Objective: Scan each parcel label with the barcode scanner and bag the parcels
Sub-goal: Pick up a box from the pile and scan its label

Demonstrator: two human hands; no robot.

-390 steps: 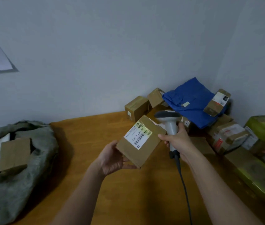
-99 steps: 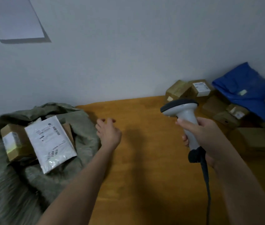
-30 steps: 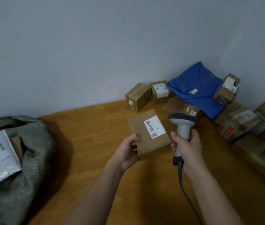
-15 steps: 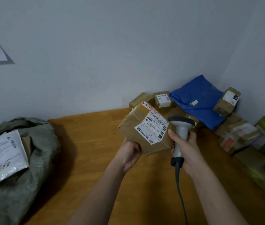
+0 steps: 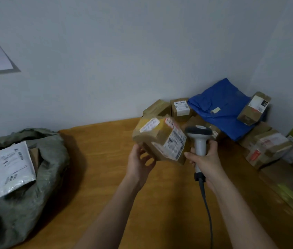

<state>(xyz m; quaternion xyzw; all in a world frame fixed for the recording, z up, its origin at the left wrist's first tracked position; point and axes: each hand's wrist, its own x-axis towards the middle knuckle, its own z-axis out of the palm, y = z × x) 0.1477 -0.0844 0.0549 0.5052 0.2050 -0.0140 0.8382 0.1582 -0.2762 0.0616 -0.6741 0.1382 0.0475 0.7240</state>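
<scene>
The grey sack [image 5: 21, 177] is lying at 9 o'clock on the counter [image 5: 106, 168], and it is now showing one white mailer [image 5: 13, 168] on top with an edge of one brown box beside it; half a second ago the view was the same there, so nothing new is bagged yet. At 2 o'clock the pile is waiting: one blue bag [image 5: 221, 106], about six brown boxes I can count, and two green parcels at the right edge, partly cut off. In the middle, the cardboard parcel [image 5: 160, 139] is turning; since half a second ago its big label has rotated toward the right, to face the scanner [image 5: 198, 139]. The left hand [image 5: 139, 162] is grasping the parcel from below. The right hand [image 5: 206, 160] is clenching around the one scanner handle. I judge the scan is about to happen, and bagging comes after.
</scene>
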